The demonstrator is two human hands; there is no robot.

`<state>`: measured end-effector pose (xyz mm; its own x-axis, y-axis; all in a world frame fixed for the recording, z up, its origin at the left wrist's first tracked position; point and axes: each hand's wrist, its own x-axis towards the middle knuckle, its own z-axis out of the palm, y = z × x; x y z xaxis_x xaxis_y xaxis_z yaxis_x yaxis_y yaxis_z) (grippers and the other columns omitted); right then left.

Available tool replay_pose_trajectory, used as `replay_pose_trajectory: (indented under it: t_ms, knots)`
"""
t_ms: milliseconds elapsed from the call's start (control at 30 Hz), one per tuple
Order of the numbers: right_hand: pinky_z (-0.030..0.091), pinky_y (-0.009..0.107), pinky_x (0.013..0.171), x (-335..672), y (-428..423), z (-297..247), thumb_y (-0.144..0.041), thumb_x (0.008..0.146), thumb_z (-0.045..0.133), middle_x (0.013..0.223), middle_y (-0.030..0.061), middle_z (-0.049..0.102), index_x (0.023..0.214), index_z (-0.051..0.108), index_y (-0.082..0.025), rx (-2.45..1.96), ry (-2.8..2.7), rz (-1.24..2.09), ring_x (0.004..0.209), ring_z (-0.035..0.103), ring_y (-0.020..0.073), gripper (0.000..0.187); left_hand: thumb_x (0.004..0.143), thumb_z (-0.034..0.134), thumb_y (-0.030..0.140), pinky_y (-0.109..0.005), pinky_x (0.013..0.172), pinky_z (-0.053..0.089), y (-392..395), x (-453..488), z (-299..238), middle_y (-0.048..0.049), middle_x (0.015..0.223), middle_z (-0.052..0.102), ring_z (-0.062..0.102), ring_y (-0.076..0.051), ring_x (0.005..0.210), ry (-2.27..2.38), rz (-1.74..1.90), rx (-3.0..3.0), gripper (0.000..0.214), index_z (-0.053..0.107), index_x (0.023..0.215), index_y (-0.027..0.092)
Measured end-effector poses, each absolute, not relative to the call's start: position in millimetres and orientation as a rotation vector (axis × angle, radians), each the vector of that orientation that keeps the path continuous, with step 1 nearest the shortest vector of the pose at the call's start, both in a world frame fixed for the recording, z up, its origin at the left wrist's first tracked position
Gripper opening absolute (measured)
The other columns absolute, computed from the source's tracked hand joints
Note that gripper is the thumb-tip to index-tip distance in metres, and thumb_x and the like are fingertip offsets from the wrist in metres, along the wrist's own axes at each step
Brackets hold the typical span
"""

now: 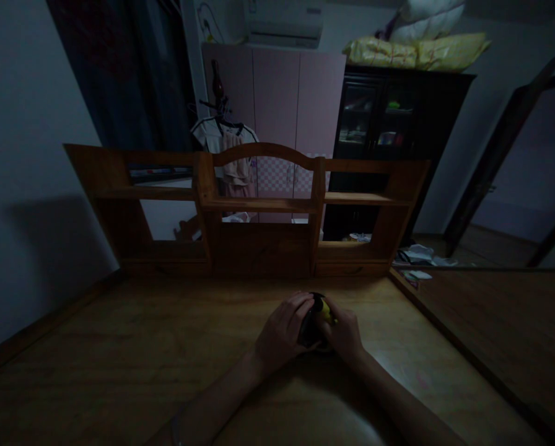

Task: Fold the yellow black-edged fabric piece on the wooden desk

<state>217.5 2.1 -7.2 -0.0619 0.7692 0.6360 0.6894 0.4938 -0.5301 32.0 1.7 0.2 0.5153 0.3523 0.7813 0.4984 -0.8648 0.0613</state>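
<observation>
A dim room, seen from above a wooden worktop (142, 347). Near the middle of it, the person's two bare hands meet around a small object (318, 316), dark with a yellow patch on top. It sits low over the worktop between the hands; whether it rests on the wood cannot be told, nor what it is.

The left hand (282, 331) curls over the object's left side, its grip clenched around it. The right hand (345, 334) wraps the right side, its grip also closed on the object. The knuckles of both hands nearly touch.

Behind the hands, at the worktop's far edge, stands a wooden shelf unit (259, 248) with an arched centre. Beyond it are hanging clothes (228, 155), a pink wardrobe (277, 93) and a dark cabinet (389, 124) with yellow bedding (417, 52) piled on top.
</observation>
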Motion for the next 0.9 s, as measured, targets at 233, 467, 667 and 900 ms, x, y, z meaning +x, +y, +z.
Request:
replay_pose_trajectory:
  t_ms: [233,467,667,900]
  knots:
    - [0.048,0.022,0.06,215,-4,2,-0.026,0.083,0.059,0.078,0.003,0.072,0.1,0.067,-0.017,-1.188,-1.745,0.242,0.064,0.066,0.0175,0.021,0.082,0.071,0.042,-0.047,0.111,0.04,0,34,-3,-0.0188,0.138,0.043,0.04,-0.031,0.134,-0.822,-1.317,-2.594,0.078,0.03,0.142,0.012]
    - [0.047,0.022,0.065,213,-2,5,-0.025,0.084,0.06,0.082,0.0005,0.07,0.099,0.066,-0.018,-1.088,-1.711,0.477,0.072,0.063,0.0168,0.018,0.077,0.076,0.042,-0.047,0.109,0.042,0,32,-6,-0.0169,0.138,0.039,0.04,-0.032,0.133,-0.948,-1.321,-2.621,0.085,0.029,0.144,0.017]
    - [0.051,0.027,0.081,206,4,1,-0.031,0.091,0.052,0.1,0.0017,0.07,0.111,0.062,-0.019,-0.962,-1.661,0.857,0.092,0.064,0.0197,0.025,0.075,0.078,0.038,-0.046,0.107,0.044,0,30,-6,-0.0161,0.138,0.041,0.042,-0.031,0.131,-1.044,-1.334,-2.611,0.085,0.029,0.143,0.018]
    - [0.048,0.036,0.095,210,9,-15,-0.024,0.085,0.052,0.113,0.0048,0.067,0.121,0.057,-0.02,-0.918,-1.669,0.841,0.106,0.061,0.0229,0.036,0.076,0.077,0.024,-0.046,0.112,0.039,0,34,0,-0.0153,0.143,0.039,0.037,-0.029,0.136,-0.897,-1.265,-2.694,0.084,0.027,0.143,0.017]
